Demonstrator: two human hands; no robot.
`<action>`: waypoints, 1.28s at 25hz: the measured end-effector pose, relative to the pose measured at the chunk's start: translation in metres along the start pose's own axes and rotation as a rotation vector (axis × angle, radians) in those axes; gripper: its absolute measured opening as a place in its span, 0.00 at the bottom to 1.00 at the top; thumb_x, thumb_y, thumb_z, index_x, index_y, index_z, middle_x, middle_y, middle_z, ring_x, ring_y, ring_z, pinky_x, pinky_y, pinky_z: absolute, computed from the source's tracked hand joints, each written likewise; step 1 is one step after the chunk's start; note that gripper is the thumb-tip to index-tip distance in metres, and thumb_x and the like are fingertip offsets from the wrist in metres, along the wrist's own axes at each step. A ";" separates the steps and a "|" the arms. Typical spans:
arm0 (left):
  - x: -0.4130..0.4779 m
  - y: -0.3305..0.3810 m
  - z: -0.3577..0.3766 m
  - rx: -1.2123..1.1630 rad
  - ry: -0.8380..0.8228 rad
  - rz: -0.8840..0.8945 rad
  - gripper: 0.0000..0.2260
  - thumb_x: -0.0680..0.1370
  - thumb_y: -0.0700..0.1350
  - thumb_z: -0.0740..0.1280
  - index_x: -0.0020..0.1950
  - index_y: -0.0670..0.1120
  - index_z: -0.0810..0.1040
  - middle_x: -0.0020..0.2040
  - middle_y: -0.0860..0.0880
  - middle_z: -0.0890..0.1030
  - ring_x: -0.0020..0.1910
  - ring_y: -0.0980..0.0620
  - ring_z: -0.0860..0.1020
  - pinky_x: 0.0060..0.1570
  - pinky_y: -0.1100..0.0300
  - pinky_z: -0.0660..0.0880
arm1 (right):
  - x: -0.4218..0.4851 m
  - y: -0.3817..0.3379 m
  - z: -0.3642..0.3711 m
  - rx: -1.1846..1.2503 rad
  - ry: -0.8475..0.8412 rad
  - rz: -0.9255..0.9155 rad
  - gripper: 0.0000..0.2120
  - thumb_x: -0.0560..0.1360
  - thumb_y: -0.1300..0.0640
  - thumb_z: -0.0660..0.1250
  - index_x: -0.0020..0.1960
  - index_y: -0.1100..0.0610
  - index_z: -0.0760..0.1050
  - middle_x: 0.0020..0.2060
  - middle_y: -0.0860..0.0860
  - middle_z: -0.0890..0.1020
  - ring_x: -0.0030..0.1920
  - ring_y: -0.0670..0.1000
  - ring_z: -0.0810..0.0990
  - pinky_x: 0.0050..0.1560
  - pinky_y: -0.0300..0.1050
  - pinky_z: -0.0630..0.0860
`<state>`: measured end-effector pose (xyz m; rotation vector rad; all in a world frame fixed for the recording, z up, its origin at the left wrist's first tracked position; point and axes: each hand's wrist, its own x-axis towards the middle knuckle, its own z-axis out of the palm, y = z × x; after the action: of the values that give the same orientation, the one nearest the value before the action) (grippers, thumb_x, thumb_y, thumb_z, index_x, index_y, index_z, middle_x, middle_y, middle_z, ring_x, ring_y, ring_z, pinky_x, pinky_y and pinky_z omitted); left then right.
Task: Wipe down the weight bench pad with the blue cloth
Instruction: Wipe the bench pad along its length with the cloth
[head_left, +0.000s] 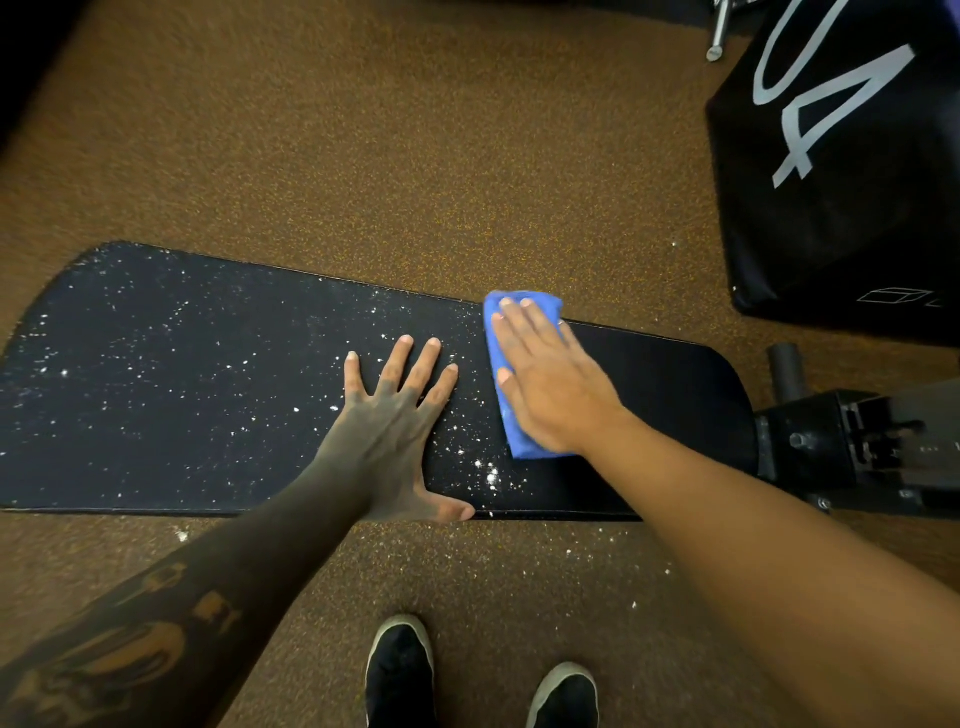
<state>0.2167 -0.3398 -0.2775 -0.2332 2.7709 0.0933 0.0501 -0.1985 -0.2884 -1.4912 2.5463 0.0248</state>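
Bench pad (156, 395) runs nine to three o'clock; right hand (550, 384), fingers flat, presses blue cloth (498, 332), white specks lying toward nine o'clock, where left hand (395, 431) rests splayed.

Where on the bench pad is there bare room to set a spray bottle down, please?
The bench pad is bare between the blue cloth and its rounded end. The left hand and right hand crowd the middle; white specks cover the rest.

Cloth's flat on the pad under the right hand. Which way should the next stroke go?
Probably sweep the blue cloth leftward: the pad right of it looks clean, while white specks cover everything left. The left hand lies flat in that path and should lift first.
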 end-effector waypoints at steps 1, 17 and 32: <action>0.000 0.000 0.000 0.000 0.000 0.003 0.67 0.55 0.87 0.49 0.80 0.46 0.36 0.81 0.43 0.34 0.79 0.40 0.35 0.72 0.27 0.47 | 0.006 -0.001 -0.003 0.033 0.010 0.084 0.32 0.78 0.46 0.41 0.79 0.60 0.50 0.79 0.56 0.53 0.79 0.56 0.49 0.76 0.60 0.55; -0.001 -0.001 -0.002 -0.005 -0.030 -0.009 0.69 0.55 0.88 0.48 0.79 0.41 0.34 0.79 0.42 0.31 0.79 0.41 0.32 0.73 0.29 0.45 | 0.004 -0.027 0.000 -0.001 0.023 -0.051 0.31 0.79 0.48 0.44 0.79 0.61 0.53 0.79 0.56 0.55 0.79 0.55 0.51 0.75 0.59 0.56; -0.001 0.001 -0.002 -0.003 -0.031 -0.025 0.70 0.54 0.88 0.49 0.79 0.41 0.33 0.80 0.43 0.32 0.79 0.41 0.32 0.74 0.29 0.45 | 0.038 -0.033 0.000 0.017 0.010 0.006 0.30 0.81 0.48 0.49 0.79 0.61 0.49 0.79 0.56 0.52 0.79 0.54 0.48 0.76 0.59 0.53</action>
<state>0.2167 -0.3388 -0.2757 -0.2648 2.7366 0.0942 0.0602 -0.2473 -0.2919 -1.4810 2.5526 -0.0037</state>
